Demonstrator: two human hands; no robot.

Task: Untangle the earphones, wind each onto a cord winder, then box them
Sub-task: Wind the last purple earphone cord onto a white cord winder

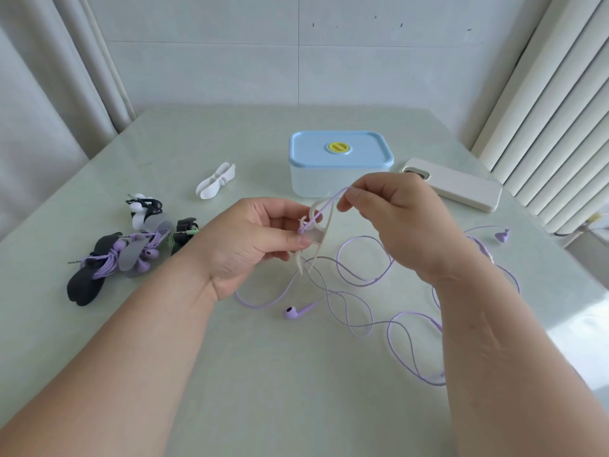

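Right now the left hand (250, 239) fingers (296, 240) pinch the beige flexible bone-shaped cord winder (322, 235), its long axis running roughly 7 to 1 o'clock. Right hand (395, 219) fingers (349, 196) pinch the thin lilac earphone cord (329, 203), taut, at 1 o'clock from the winder's notch; the right hand is nearer the slack. Loose loops lie on the pale green table (296, 407) at 5 o'clock. Cord end at the notch is hidden by the thumb. Blue-lidded white plastic box (341, 150) sits at 12 o'clock, lid on.

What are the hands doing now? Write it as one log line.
step: winding | left hand: holds beige winder | right hand: pinches purple cord | box: lidded
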